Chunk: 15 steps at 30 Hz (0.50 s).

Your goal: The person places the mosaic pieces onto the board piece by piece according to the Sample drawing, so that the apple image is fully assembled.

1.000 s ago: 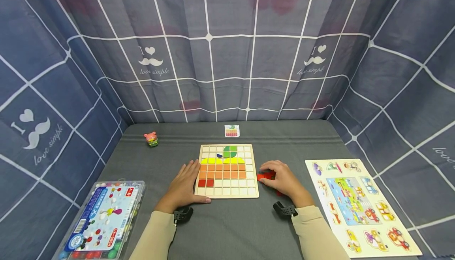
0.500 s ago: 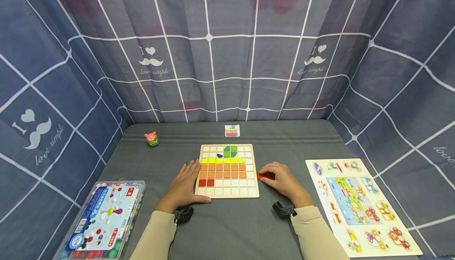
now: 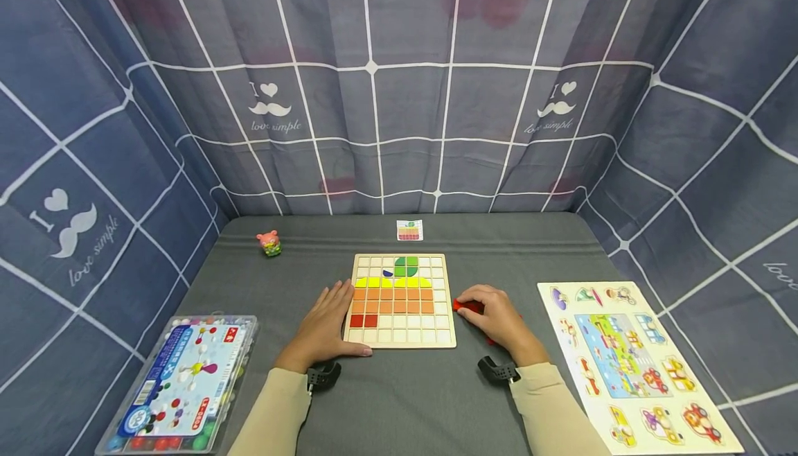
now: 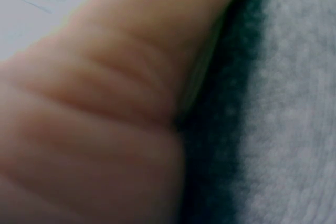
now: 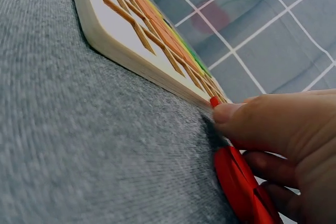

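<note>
A wooden grid board [image 3: 450, 317] lies in the middle of the table. In its cells sit green tiles [image 3: 406, 266], a dark blue piece, yellow rounded pieces [image 3: 393, 282], orange tiles [image 3: 391, 300] and two red tiles [image 3: 364, 321]. My left hand [image 3: 327, 321] rests along the board's left edge, fingers extended and thumb at the near corner. Just right of the board, my right hand [image 3: 499, 314] pinches a small red tile [image 5: 214, 102] at its thumb tip. More red pieces [image 5: 239, 182] lie beneath that hand, partly hidden by it. The left wrist view is mostly blurred skin.
A small printed picture card [image 3: 409, 230] lies behind the board. A pink pig figurine [image 3: 269, 242] stands at the back left. To the left is a plastic case of coloured balls [image 3: 181, 380]; to the right, a wooden picture puzzle [image 3: 630, 366]. Gridded curtains surround the table.
The right hand's fingertips have shifted slightly at the red pieces, and a red tile now shows at the thumb. The left hand stays in place. The head view has tilted a little.
</note>
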### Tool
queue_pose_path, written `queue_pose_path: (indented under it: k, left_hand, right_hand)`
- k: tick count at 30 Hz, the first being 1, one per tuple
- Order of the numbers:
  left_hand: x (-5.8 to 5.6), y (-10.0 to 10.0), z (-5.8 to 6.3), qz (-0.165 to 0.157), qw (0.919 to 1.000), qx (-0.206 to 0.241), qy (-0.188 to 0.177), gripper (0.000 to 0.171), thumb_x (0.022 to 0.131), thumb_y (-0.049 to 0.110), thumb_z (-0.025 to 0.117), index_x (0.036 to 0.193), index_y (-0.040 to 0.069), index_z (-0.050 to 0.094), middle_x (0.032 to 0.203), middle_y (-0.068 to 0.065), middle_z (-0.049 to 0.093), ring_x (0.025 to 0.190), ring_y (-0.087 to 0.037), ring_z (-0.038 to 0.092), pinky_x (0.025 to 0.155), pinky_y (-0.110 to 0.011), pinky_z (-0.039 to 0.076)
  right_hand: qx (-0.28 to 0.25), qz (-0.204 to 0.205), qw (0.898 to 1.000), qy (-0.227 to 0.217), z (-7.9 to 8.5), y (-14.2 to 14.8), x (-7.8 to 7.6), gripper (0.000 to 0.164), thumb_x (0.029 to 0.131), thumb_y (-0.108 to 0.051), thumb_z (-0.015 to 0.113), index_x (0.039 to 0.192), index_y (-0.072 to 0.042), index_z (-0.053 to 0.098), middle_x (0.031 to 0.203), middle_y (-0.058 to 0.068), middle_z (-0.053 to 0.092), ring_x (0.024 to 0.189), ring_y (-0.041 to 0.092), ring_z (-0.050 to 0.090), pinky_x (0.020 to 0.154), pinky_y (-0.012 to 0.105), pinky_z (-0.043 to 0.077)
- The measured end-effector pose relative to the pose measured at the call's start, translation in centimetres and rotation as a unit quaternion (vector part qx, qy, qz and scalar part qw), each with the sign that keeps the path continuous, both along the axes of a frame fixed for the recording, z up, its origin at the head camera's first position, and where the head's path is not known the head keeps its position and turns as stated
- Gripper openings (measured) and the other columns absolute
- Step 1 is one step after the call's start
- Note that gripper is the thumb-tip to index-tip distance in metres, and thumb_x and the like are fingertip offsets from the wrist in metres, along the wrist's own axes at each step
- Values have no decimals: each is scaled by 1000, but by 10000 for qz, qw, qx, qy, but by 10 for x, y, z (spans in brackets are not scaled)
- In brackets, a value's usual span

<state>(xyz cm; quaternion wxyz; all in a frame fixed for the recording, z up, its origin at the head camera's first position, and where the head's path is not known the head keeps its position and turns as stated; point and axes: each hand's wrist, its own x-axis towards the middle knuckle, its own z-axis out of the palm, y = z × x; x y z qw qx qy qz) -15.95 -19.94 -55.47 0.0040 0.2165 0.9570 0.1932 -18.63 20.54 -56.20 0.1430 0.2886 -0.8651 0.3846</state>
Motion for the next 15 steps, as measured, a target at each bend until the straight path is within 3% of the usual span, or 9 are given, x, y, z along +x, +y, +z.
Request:
queue_pose_path:
  k: [9,15]
  left_hand:
    - [-1,1,0,30,10000,-20,10,150,62,93,74,165,-4,23,171,-18,21,158,-33,14,128,-49,8]
    - [-1,2,0,66,10000,-24,-42,151,62,93,74,166,-3,22,171,-18,21,159,-33,13,128,-49,7]
  right_hand:
    - [-112,-331,9980,519,1,-14,0,19,83,-5,91,99,-6,81,106,0,74,99,22,71,84,41,59]
    - [44,-2,9990,435,8,-40,1,16,86,-5,89,100,-6,81,109,2,73,103,23,69,85,44,60]
